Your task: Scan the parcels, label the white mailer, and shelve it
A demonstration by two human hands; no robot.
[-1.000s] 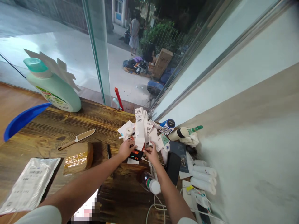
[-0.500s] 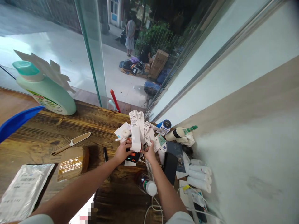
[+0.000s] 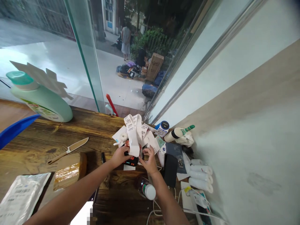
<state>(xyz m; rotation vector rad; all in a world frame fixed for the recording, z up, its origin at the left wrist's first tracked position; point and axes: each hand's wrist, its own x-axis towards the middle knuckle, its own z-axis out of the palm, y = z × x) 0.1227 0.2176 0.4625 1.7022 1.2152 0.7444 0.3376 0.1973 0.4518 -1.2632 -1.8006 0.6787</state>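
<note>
A strip of white number labels (image 3: 133, 142) loops over a small black and red device with a lit display (image 3: 131, 161), which looks like a label printer. My left hand (image 3: 120, 157) is closed around the device's left side, its thumb at the strip's lower edge. On the other side, my right hand (image 3: 150, 161) has its fingers apart, with the thumb close to the device's right edge. Behind it lie more loose labels (image 3: 151, 140). A small white roll (image 3: 123, 137) sits left of the strip.
A knife (image 3: 69, 150), a taped parcel (image 3: 67, 172) and a silver mailer (image 3: 23, 193) lie left. A white-capped bottle (image 3: 150, 192) stands near my right forearm. A detergent bottle (image 3: 44, 100) is by the glass. White rolls (image 3: 201, 178) and cables (image 3: 157, 207) are right.
My right hand has come off the strip's edge and its fingers have spread. The strip's top leans more to the left. The camera view has shifted slightly.
</note>
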